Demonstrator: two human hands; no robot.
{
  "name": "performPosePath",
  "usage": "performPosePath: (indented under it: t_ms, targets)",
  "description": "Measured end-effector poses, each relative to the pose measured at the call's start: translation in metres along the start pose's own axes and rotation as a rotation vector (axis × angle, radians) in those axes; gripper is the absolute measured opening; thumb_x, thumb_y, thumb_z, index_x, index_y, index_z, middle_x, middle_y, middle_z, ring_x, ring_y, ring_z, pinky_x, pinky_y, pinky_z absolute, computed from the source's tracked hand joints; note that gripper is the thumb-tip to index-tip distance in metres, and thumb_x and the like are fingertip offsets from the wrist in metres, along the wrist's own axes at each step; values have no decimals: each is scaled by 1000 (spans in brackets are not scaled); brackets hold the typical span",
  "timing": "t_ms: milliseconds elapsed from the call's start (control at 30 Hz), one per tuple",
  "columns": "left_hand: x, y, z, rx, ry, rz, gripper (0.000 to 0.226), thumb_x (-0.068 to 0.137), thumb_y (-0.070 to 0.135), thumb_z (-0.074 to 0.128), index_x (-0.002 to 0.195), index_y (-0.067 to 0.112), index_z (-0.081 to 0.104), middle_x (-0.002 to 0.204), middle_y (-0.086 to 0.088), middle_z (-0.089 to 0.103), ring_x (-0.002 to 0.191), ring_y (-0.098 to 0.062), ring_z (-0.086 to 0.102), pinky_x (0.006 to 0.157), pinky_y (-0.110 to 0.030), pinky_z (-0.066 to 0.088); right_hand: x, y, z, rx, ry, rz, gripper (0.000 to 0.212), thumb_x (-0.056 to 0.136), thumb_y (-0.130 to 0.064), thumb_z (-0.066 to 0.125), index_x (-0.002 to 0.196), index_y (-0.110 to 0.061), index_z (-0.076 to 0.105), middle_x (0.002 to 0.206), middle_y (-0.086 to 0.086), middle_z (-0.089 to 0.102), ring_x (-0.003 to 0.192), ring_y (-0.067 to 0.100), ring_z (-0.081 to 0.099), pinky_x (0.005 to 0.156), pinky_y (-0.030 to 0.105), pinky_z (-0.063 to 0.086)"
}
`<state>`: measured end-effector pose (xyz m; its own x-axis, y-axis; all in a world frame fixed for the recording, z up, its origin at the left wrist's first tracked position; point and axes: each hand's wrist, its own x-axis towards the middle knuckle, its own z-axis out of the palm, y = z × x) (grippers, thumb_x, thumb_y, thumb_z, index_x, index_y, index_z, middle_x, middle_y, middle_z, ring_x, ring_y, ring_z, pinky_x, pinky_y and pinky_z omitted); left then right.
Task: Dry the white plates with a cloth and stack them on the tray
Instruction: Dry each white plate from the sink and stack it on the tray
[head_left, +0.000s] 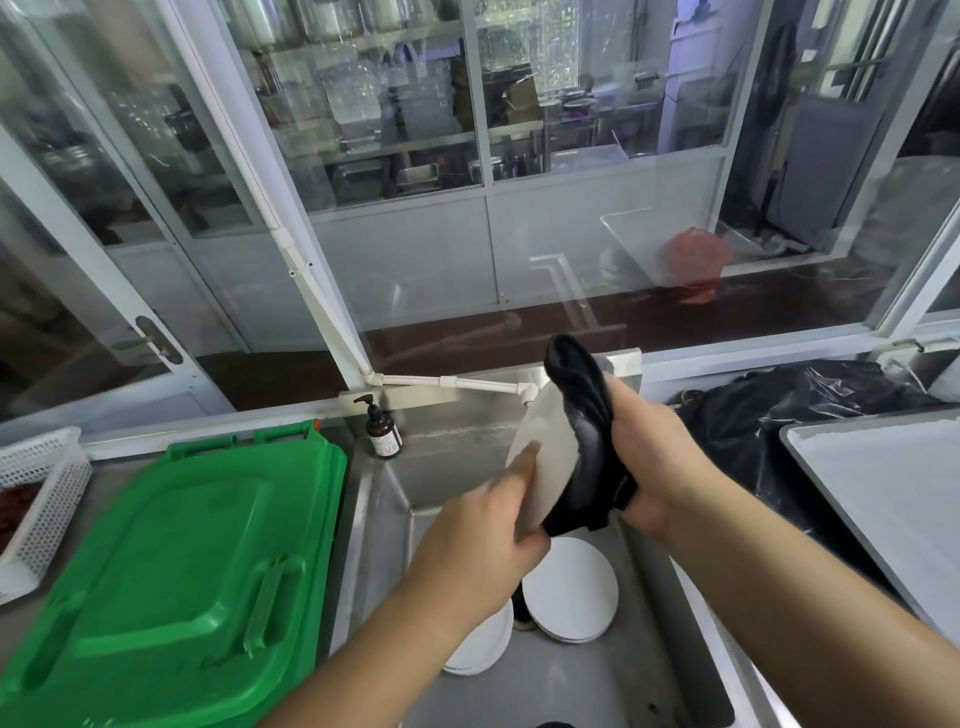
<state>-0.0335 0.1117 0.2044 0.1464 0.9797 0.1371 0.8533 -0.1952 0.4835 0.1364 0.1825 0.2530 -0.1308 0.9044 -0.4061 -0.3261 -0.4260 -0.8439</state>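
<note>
Here, a person stands over a stainless steel sink and holds a round white ceramic plate on edge above the basin, just right of frame centre. The left hand grips the plate's lower rim, fingers curled round it, index finger lying flat along the near face. The right hand is closed round a black cloth and presses it against the plate's right side; the cloth bunches up past the plate's top edge toward 12 o'clock.

Down in the basin at 6 o'clock from the held plate, more round white plates lie in two groups: one stack directly below the hands, and another stack at 7 o'clock, partly hidden by the left forearm.

At 3 o'clock, near the frame edge, sits a flat grey rectangular tray with a pale surface, well apart from the hands. Beside it at 2 o'clock is a crumpled black plastic bag.

At 9 o'clock a bright green plastic bin lid fills the lower left. Further at 9 o'clock, at the frame edge, a white perforated plastic basket. At 10 o'clock from the plate, a brown pump bottle stands on the sink's back ledge, below a white pipe. Glass-panelled white-framed windows run across the background.
</note>
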Motion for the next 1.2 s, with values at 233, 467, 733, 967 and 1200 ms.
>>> performPosePath:
  t_ms: [233,467,733,967,1200]
  targets:
    - [2,1,2,334,-43,71,74,100,30,49,166,31,16,168,6,35,146,-17,44,106,-34,47,17,17,-23,-46,61,-4,14,97,-12,68,94,0,73,76,18,70,63,29,70,62,39,59]
    - [8,-17,-7,43,15,-66,73,92,73,36,156,38,43,163,17,40,149,-6,32,124,-32,28,24,37,-52,105,-48,28,28,92,-28,73,100,-4,83,106,21,78,89,33,77,83,46,64]
    - [26,-40,-27,-1432,110,-755,45,95,15,67,138,1,62,118,-17,74,92,-23,72,74,-36,64,29,32,-68,163,-203,29,31,88,-37,70,98,-12,86,103,16,80,88,29,79,70,41,64]
    - [22,-32,-17,-1524,264,-682,26,98,6,65,123,7,71,111,-12,80,91,-21,78,68,-31,66,30,44,-56,210,-134,102,33,73,-35,80,92,-9,87,106,20,80,85,34,80,67,51,66]
    - [14,-4,17,-1653,368,-615,28,102,1,60,125,14,68,122,-8,78,107,-22,77,78,-30,64,23,88,-29,353,-60,228,49,86,-36,77,125,-6,76,124,19,76,111,34,76,100,50,57]
